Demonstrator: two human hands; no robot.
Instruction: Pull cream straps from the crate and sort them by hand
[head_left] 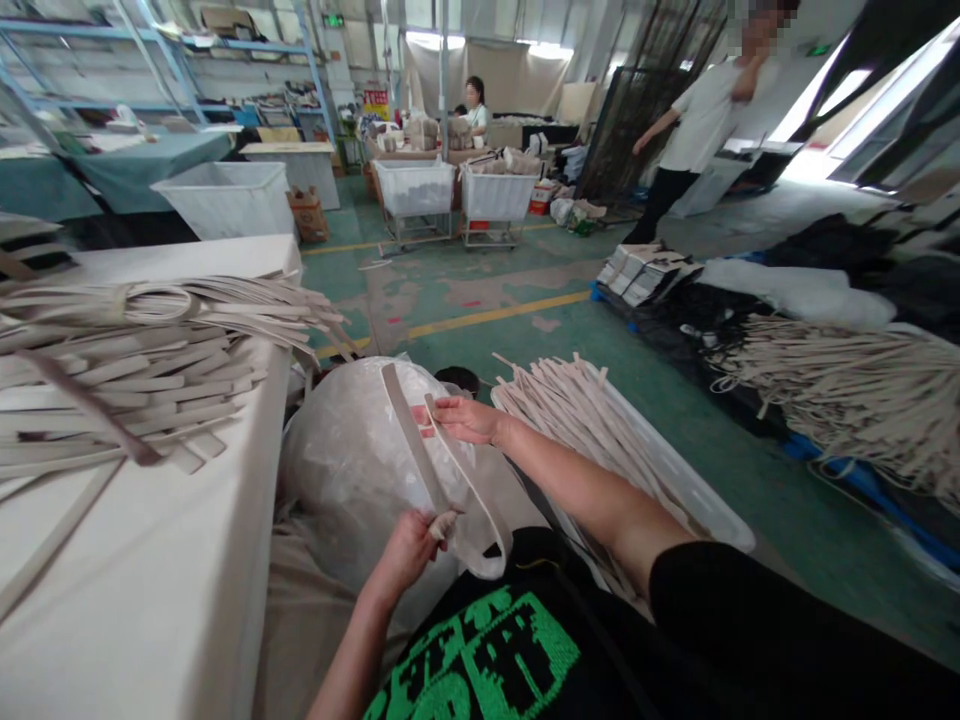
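A long beige fabric strap (412,432) is bent into a loop in front of my body. My left hand (409,552) is closed around it low down, and a pale wrap shows at that hand's fingertips. Higher and to the right, my right hand (466,419) pinches another length of the strap between thumb and fingers. The loop's bottom curve hangs close to my black shirt. Behind both hands bulges a large clear plastic bag (337,440); its contents cannot be made out.
On my left, a pale table (150,560) bears stacked straps (127,390). A white tray (720,520) of straps lies to my right, with another strap pile (847,390) on a blue pallet beyond. Wheeled white bins (499,195) stand ahead. One person (705,110) stands back right; another sits farther off.
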